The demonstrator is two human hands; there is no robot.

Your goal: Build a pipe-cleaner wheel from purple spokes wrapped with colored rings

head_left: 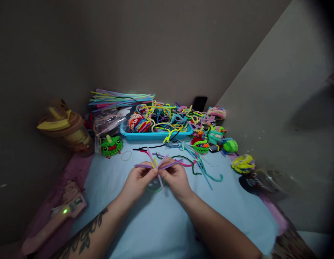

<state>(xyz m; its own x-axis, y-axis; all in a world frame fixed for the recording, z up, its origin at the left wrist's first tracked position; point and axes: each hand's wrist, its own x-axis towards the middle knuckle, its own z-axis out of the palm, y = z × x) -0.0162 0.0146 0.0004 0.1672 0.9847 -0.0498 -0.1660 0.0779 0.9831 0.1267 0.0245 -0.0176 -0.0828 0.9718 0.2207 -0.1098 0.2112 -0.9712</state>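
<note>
Both my hands meet over the middle of the light-blue cloth (156, 223). My left hand (137, 178) is closed, its thumb and fingers pinching a bunch of crossed pipe cleaners (171, 164), mostly purple and lilac with a bit of yellow at the centre. From the other side my right hand (177, 178) pinches the same bunch, thumb close to the left thumb. The stems fan outward like a star. Below the hands shows part of a round, greenish-rimmed item (155, 187), mostly hidden. Loose teal and blue pipe cleaners (201, 163) lie just beyond the right hand.
A blue tray (156, 136) heaped with pipe cleaner pieces stands at the back. Left are a green fuzzy figure (112, 146), a brown tumbler (72, 133) and a pink glue gun (61, 216) with a green light. Right are a yellow fuzzy piece (243, 163) and a clear plastic cup (275, 181).
</note>
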